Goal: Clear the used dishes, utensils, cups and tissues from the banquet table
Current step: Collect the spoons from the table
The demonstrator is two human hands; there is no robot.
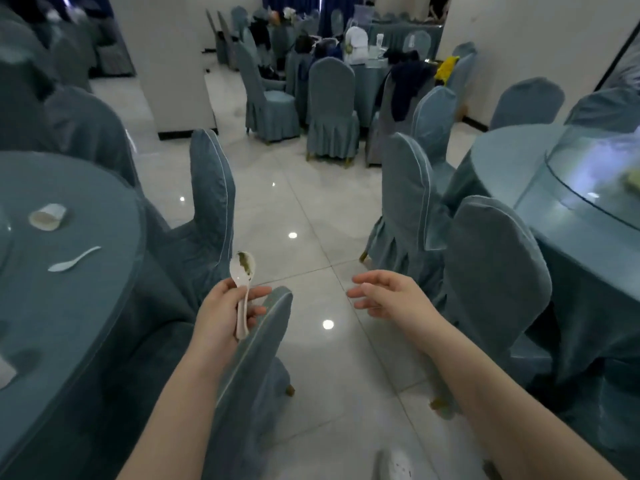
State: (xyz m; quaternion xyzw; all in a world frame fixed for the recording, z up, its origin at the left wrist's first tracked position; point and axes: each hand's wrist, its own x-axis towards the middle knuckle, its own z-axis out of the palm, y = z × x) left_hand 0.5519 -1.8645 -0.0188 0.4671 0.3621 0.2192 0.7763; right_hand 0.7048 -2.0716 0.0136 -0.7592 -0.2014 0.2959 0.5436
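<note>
My left hand (227, 311) grips a white soup spoon (242, 282) by its handle, bowl upward and smeared with green residue, over a chair back in the aisle. My right hand (388, 294) hovers beside it with fingers loosely extended and holds nothing. On the round blue-clothed banquet table (69, 323) at the left lie a tipped-over white paper cup (47, 216) and a second white spoon (73, 259). A pale scrap shows at that table's near left edge, mostly cut off.
Blue-covered chairs (211, 202) line both sides of a tiled aisle (311, 216). Another round table with a glass turntable (588, 181) stands at the right. Further tables, chairs, bags and a white pillar (166, 60) fill the back of the hall.
</note>
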